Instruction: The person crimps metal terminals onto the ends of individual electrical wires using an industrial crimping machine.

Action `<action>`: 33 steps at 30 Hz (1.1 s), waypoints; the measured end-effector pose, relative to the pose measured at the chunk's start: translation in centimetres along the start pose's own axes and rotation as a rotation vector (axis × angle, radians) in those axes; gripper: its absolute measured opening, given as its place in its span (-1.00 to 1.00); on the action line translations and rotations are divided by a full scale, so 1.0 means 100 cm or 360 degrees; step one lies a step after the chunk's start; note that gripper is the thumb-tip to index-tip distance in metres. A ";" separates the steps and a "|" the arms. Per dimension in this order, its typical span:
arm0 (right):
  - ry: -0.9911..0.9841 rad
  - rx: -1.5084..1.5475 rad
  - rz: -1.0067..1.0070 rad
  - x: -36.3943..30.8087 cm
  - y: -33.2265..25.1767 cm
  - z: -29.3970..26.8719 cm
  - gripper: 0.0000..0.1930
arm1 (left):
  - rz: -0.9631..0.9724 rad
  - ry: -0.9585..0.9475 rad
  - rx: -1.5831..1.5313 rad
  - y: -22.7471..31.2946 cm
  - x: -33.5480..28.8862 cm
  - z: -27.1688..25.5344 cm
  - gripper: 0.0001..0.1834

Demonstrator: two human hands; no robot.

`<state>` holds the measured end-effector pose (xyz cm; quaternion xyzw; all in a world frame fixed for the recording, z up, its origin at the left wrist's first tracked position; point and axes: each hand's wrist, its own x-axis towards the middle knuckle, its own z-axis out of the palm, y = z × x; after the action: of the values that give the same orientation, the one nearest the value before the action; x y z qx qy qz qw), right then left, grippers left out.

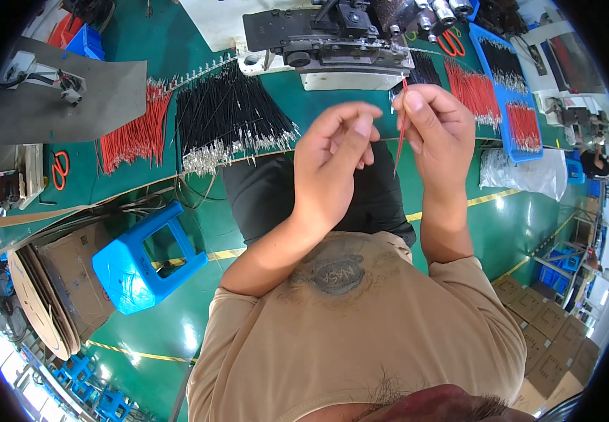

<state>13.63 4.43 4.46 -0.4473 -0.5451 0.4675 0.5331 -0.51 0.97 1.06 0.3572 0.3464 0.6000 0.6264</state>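
My right hand (439,133) pinches a thin red wire (397,156) between thumb and fingers, just in front of a dark metal crimping machine (332,46). The wire hangs down below the fingertips, and a short piece shows above them toward the machine. My left hand (332,158) is held to the left of the wire, apart from it. Its fingers are loosely curled, with a gap between thumb and index finger, and nothing shows in it. Left of the machine, a bundle of black wires (230,109) with silvery ends lies on the green table, beside red wires (139,133).
More red wires (471,91) lie right of the machine, near blue trays (512,130) of black and red wires. Orange-handled scissors (60,169) rest at far left. A blue stool (125,271) and a large cardboard reel (37,302) stand at lower left.
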 end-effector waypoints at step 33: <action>0.0545 -0.2519 -0.0305 0.033 0.045 -0.314 -0.63 | -0.0431 -0.0559 0.0285 -0.040 -0.014 0.043 -0.79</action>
<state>44.82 9.44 0.34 -0.7081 -0.6609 -0.1785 0.1728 5.22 -0.67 -0.23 0.4604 0.3287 0.4060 0.7177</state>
